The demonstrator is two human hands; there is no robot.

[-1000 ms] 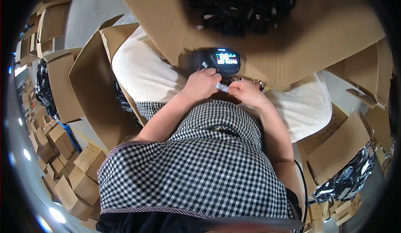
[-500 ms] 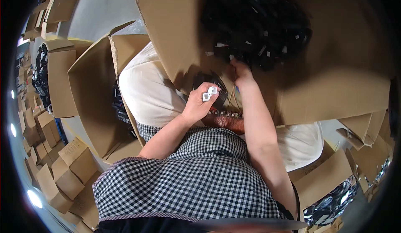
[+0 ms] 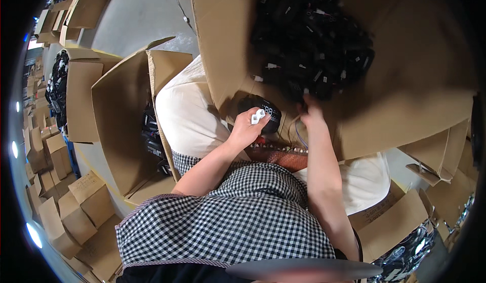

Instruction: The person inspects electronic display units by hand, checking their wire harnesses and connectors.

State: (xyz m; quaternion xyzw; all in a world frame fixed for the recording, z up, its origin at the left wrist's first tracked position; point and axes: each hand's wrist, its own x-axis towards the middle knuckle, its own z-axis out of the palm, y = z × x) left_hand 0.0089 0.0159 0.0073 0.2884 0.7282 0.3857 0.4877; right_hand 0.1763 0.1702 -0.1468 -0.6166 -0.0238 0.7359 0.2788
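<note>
My left hand (image 3: 245,131) is closed around a small white plastic piece (image 3: 257,116) with two square openings, which sticks up out of the fist. Just beyond those fingers is a black display unit (image 3: 274,111) with pale markings; whether the hand also grips it is unclear. My right hand (image 3: 312,114) pinches a thin cable (image 3: 294,126) close to a white plug (image 3: 306,91) at the fingertips. That cable hangs down toward an orange-red bubble-textured wrap (image 3: 277,157) on my lap. Past the right hand lies a heap of black units (image 3: 314,40) with white plugs.
The heap sits in a large open cardboard box (image 3: 400,116) before me. Another open carton (image 3: 119,126) on the left holds black units (image 3: 154,141). Cartons (image 3: 83,202) fill the far left, and a carton of shiny wrapped items (image 3: 405,247) is at lower right.
The view has shifted, so most things appear further right and lower. The black display unit now shows its marked face beside my left hand. Both hands keep their hold.
</note>
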